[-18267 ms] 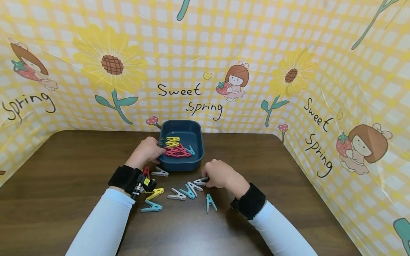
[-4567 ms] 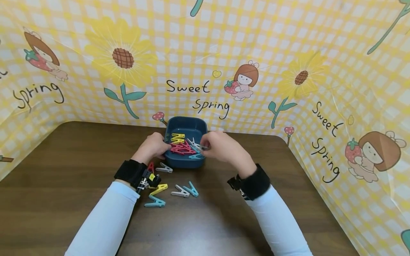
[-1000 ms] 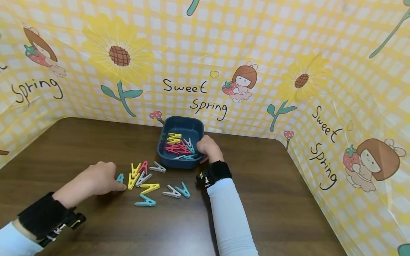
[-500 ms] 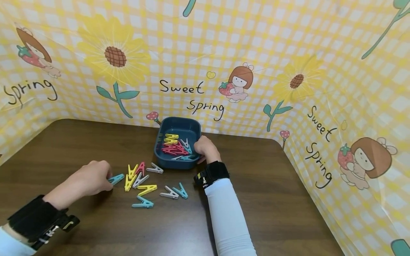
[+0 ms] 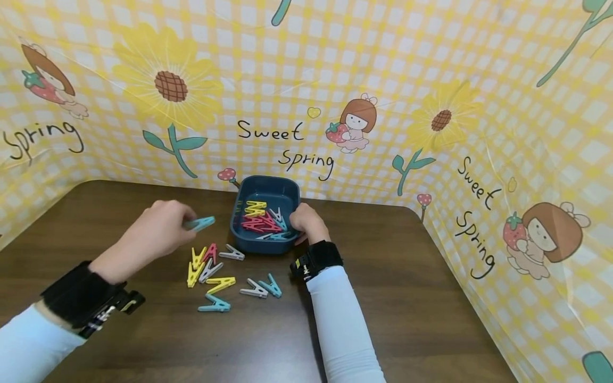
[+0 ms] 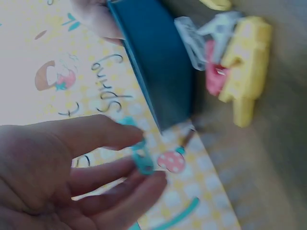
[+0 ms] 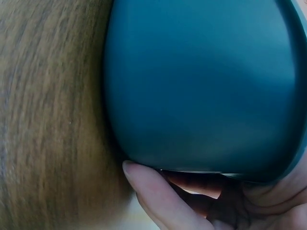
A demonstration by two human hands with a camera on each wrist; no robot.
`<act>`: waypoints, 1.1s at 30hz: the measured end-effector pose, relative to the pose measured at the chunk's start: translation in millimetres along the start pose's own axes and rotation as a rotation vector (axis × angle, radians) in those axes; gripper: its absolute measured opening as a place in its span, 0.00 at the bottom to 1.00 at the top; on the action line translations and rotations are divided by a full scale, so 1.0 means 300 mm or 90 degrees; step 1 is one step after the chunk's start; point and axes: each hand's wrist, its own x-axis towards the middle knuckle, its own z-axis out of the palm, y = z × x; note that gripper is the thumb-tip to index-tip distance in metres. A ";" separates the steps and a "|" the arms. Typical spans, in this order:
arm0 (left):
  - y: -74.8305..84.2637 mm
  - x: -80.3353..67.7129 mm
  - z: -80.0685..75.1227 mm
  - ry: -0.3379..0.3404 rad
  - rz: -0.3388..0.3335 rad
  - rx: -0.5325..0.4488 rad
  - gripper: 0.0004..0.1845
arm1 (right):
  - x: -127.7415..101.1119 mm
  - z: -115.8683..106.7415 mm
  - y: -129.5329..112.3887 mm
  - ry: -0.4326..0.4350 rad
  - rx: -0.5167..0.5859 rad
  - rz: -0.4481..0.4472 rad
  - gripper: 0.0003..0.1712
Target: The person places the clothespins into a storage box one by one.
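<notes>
My left hand [image 5: 153,234] pinches a light-blue clothespin [image 5: 202,223] between thumb and fingertips, raised above the table just left of the dark-blue plastic bin [image 5: 263,246]. In the left wrist view the same clothespin [image 6: 143,155] shows at the fingertips. My right hand [image 5: 308,222] grips the bin's right side, with its thumb [image 7: 153,191] against the outer wall in the right wrist view. Inside the bin lie yellow clothespins [image 5: 256,208], red clothespins [image 5: 261,223] and a few grey and blue ones.
Loose clothespins lie in front of the bin: a yellow cluster [image 5: 193,274], a red one [image 5: 210,251], grey ones [image 5: 232,252], a blue one [image 5: 215,304] and several others. A yellow checked cloth [image 5: 268,80] hangs behind the brown table [image 5: 407,298].
My left hand has lifted the blue clothespin off the table and carried it toward the bin. Earlier, my left hand held the bin while my right put clothespins in; the hands have since swapped.
</notes>
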 end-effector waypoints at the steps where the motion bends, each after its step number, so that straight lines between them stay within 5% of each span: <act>1: 0.021 0.020 -0.002 0.010 0.012 -0.001 0.16 | 0.000 0.000 0.000 0.001 0.002 -0.001 0.25; 10: 0.166 0.162 0.056 0.023 0.119 0.037 0.14 | -0.026 0.006 -0.007 -0.007 0.009 -0.014 0.27; 19: 0.185 0.275 0.103 -0.013 0.148 0.153 0.06 | -0.004 0.004 -0.010 0.001 -0.008 0.000 0.26; 33: 0.215 0.305 0.160 -0.037 0.214 0.279 0.04 | 0.012 0.004 0.002 0.002 -0.013 -0.002 0.28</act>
